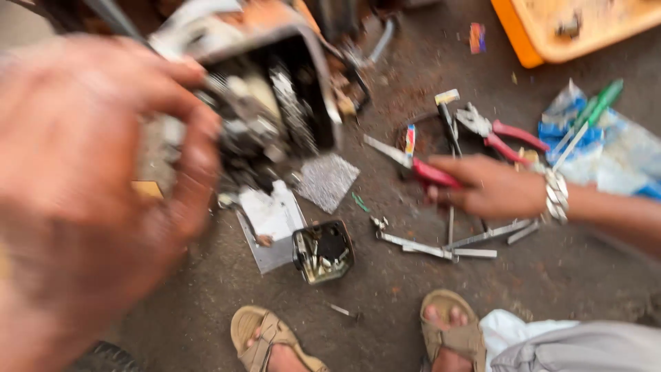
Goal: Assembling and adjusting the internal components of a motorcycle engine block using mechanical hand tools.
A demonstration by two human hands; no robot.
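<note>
My left hand (82, 179) is large and blurred, close to the camera at the left. Its fingers curl onto a dark, greasy engine part (275, 96) with an orange and white housing, held above the ground. My right hand (492, 187), with a metal bracelet on the wrist, reaches in from the right. It grips a red-handled screwdriver (430, 172) whose blade points left toward the engine part. The screwdriver tip stays apart from the part.
On the dirty ground lie red-handled pliers (506, 134), several flat metal wrenches (441, 244), a small black tin of bits (322, 251), a grey textured square (327, 180) and a metal plate (265, 255). Green tools (592, 110) rest on a blue bag. An orange tray (523, 41) sits top right. My sandalled feet (268, 337) are below.
</note>
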